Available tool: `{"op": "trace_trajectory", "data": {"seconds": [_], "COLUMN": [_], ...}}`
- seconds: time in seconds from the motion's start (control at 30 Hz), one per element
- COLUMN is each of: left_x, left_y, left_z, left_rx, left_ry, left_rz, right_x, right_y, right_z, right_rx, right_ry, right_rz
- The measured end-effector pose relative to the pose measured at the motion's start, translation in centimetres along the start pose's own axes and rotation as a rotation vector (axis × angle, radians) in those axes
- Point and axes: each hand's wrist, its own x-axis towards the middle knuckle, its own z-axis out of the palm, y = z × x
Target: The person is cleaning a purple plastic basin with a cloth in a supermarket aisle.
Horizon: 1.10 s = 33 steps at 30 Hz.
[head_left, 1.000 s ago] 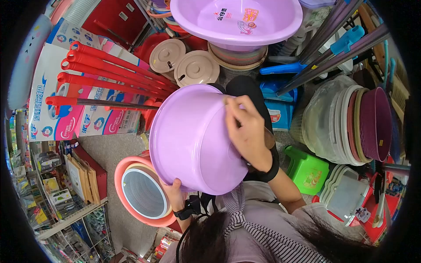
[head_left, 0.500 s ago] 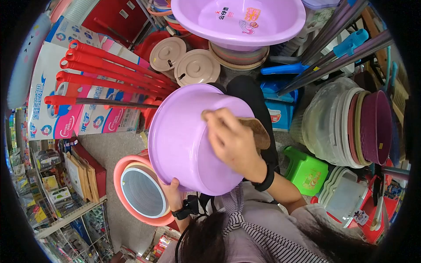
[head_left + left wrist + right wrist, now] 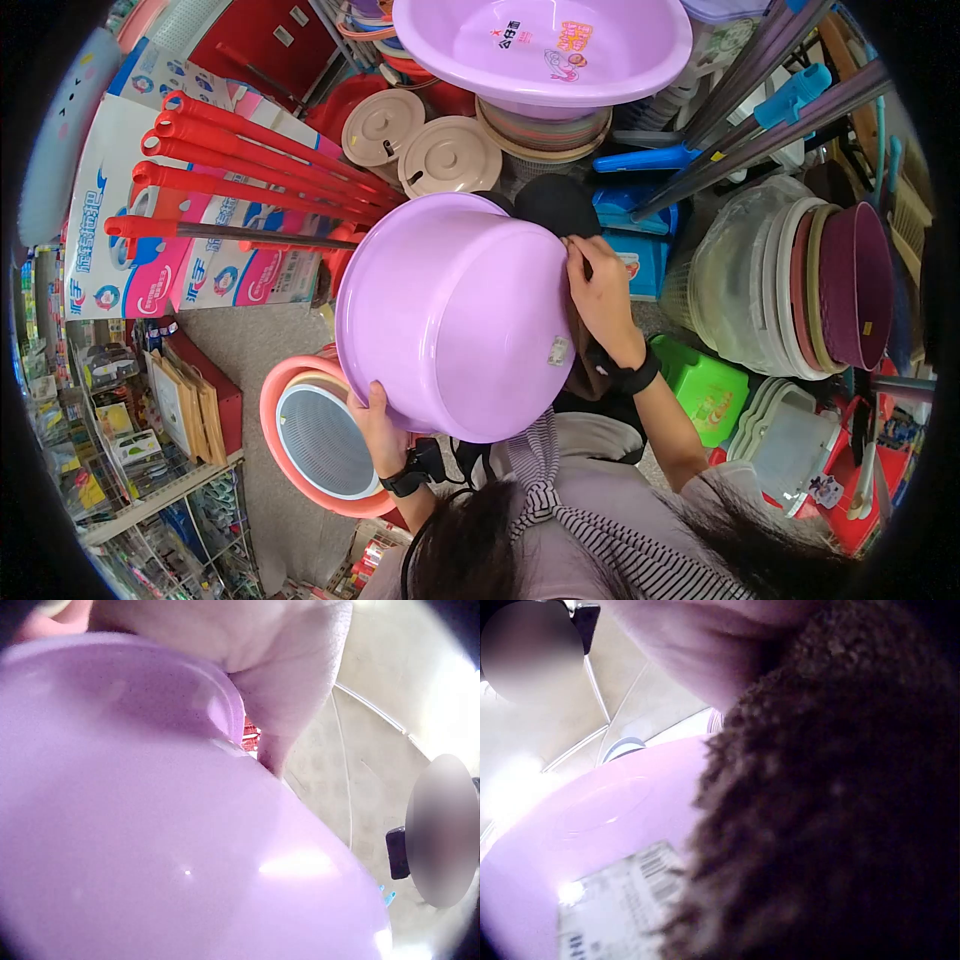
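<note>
tipped on its side, a lilac plastic basin (image 3: 440,310) sits between the left hand (image 3: 380,430), clamped on its rim, likely for steadiness, and the right hand (image 3: 605,305), pinching brown fleecy cloth (image 3: 825,817) beside its base.

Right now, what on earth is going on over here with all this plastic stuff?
Someone's left hand holds a purple basin by the rim, tipped on its side. The right hand grips a fuzzy brown cloth at its base, where a barcode sticker shows. Red poles and stacked tubs stand around them.
</note>
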Motion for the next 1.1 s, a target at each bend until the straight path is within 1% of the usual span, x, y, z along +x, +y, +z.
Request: {"op": "trace_trajectory", "data": {"seconds": [0.07, 0.1, 0.13, 0.17, 0.23, 0.27, 0.3, 0.37, 0.4, 0.43, 0.5, 0.63, 0.7, 0.73, 0.8, 0.83, 0.9, 0.93, 1.0, 1.07, 1.1], "left_x": [0.1, 0.3, 0.5, 0.7, 1.1, 1.4, 1.7, 2.1, 2.4, 2.8, 3.0, 3.0, 3.1, 3.2, 3.4, 3.7, 4.1, 4.2, 4.2, 4.0, 4.0], "left_y": [-0.1, -0.2, -0.3, -0.4, -0.8, -1.1, -1.4, -2.1, -2.5, -2.8, -3.3, -3.4, -3.3, -3.3, -3.4, -3.7, -4.2, -4.4, -4.5, -4.4, -4.3], "left_z": [-0.1, -0.2, -0.4, -0.7, -1.2, -1.4, -1.7, -2.4, -2.7, -3.0, -3.5, -4.0, -4.0, -4.0, -4.4, -4.7, -5.2, -5.4, -5.7, -5.6, -5.6], "left_rx": [-0.012, -0.010, -0.025, -0.038, -0.051, -0.072, -0.069, -0.110, -0.111, -0.138, -0.165, -0.178, -0.193, -0.170, -0.145, -0.182, -0.215, -0.233, -0.249, -0.060, -0.058], "left_ry": [-0.039, -0.040, -0.039, -0.038, -0.037, -0.034, -0.038, -0.066, -0.066, -0.091, -0.108, -0.063, -0.057, -0.039, -0.017, -0.022, -0.027, -0.019, -0.011, -0.006, -0.005], "left_rz": [0.045, 0.044, 0.035, 0.026, 0.027, 0.031, 0.031, 0.001, 0.000, -0.013, -0.027, -0.053, -0.065, -0.059, -0.055, -0.085, -0.118, -0.143, -0.164, -0.107, -0.108], "right_x": [-0.4, -0.5, -0.3, 0.1, 1.0, 1.6, 2.1, 3.1, 3.3, 3.4, 3.4, 1.3, -0.6, -1.6, -3.7, -5.0, -6.1, -5.9, -4.5, -2.6, -1.6], "right_y": [-0.5, -0.8, -1.1, -1.5, -3.0, -3.7, -4.0, -4.2, -4.1, -3.9, -3.2, -0.7, 1.1, 2.0, 3.3, 3.0, 2.2, 1.7, 0.4, -0.8, -0.9], "right_z": [-0.2, -0.3, -0.3, -0.1, 0.3, 0.2, 0.4, 0.7, 0.7, 0.6, 0.1, -1.5, -2.3, -2.5, -2.6, -2.7, -1.9, -1.7, -1.3, -1.3, -1.1], "right_rx": [0.039, 0.080, 0.089, 0.090, 0.109, 0.129, 0.129, 0.140, 0.092, 0.092, 0.096, 0.084, -0.019, -0.020, -0.054, -0.015, 0.045, 0.045, 0.107, 0.098, 0.084], "right_ry": [0.008, 0.017, 0.015, 0.017, 0.002, -0.064, -0.060, -0.174, -0.222, -0.224, -0.280, -0.268, -0.273, -0.276, -0.209, -0.248, -0.164, -0.164, -0.033, -0.068, -0.105], "right_rz": [0.018, 0.038, -0.001, 0.005, -0.126, -0.127, -0.124, -0.305, -0.350, -0.350, -0.411, -0.342, -0.244, -0.242, -0.392, -0.251, -0.153, -0.148, -0.168, -0.179, -0.192]}}
